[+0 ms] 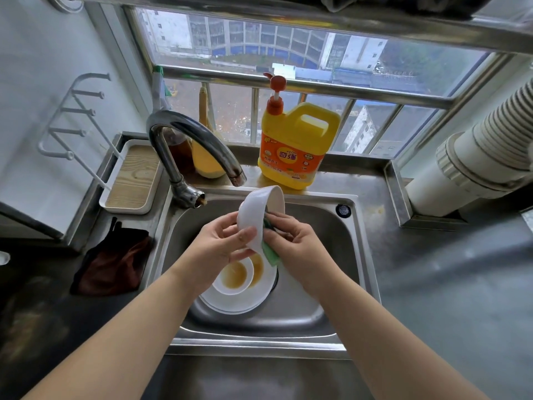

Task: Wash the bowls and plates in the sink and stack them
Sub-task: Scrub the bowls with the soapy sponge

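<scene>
Hands are meeting above the steel sink (340,272), working on one white bowl (256,217) that is being held tilted on its side, its opening facing right and away. The left hand (219,243) is gripping that bowl from the left, thumb lying across its outer wall near the lower rim and fingers wrapping behind. The right hand (291,243) is closing its grip on a green sponge (269,254), pressing it against the bowl's rim and inner side; part of the sponge is hiding behind the fingers.

Below the hands, down in the basin, a small white bowl (233,277) with brown residue is sitting on a white plate (239,301), which is also showing a brown smear beside it. Whether more dishes are lying beneath that plate cannot be told.

The curved chrome faucet (196,140) is arching over the back left of the sink, its spout ending just beside the raised bowl's upper edge. A yellow detergent jug (297,145) with an orange pump is standing on the ledge behind the sink. On the surface to the left, a dark brown cloth (115,261) is lying crumpled, and a white tray (132,180) with a wooden insert is sitting behind it.
</scene>
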Available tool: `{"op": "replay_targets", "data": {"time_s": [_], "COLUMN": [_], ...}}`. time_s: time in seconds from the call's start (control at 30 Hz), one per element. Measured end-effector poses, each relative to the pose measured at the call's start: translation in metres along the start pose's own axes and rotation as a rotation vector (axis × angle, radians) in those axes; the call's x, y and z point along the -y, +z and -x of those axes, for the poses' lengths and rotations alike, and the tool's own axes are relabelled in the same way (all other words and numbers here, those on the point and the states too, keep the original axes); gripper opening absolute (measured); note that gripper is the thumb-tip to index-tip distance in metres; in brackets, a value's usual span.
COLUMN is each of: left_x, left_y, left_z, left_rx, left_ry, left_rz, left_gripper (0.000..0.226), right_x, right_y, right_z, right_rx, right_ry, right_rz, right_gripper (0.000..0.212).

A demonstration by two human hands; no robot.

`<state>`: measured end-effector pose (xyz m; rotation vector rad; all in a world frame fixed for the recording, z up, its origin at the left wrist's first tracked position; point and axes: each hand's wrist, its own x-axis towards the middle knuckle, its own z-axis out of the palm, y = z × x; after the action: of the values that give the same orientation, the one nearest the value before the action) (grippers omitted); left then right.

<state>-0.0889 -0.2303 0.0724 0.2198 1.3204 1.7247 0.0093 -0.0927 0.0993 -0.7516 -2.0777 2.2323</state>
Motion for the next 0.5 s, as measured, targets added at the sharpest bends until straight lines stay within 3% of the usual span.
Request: {"op": "replay_targets", "data": {"time_s": [0.1,0.2,0.27,0.33,0.43,0.5], "left_x": [-0.011,-0.016,-0.013,-0.008,-0.001,0.005], "left_y": [0.000,0.002,0.004,0.006,0.004,0.000], "left_z": [0.000,-0.002,-0.004,-0.006,-0.004,-0.002], "left_rx": [-0.031,-0.095,-0.132,-0.124,-0.092,-0.087], "left_ry": [-0.067,-0.170,-0.201,-0.190,-0.111,-0.059], "left_rz": [-0.082,-0.305,-0.379,-0.342,-0.158,-0.026], "left_gripper": [0.045,0.054,0.066,0.069,0.054,0.060], "right_x": [-0.003,-0.004,-0.003,-0.004,-0.004,-0.001], "right_y": [-0.001,-0.004,-0.001,0.001,0.002,0.001], "right_z": [0.003,0.002,0.000,0.000,-0.003,-0.004], "right_rx": [0.059,0.051,0.007,-0.027,-0.041,-0.030], "right_ry": [-0.079,-0.087,-0.054,0.016,0.105,0.137], "right_rz": [0.159,0.286,0.218,0.077,-0.123,-0.220], "right_gripper": [0.035,0.035,0.032,0.030,0.028,0.027]}}
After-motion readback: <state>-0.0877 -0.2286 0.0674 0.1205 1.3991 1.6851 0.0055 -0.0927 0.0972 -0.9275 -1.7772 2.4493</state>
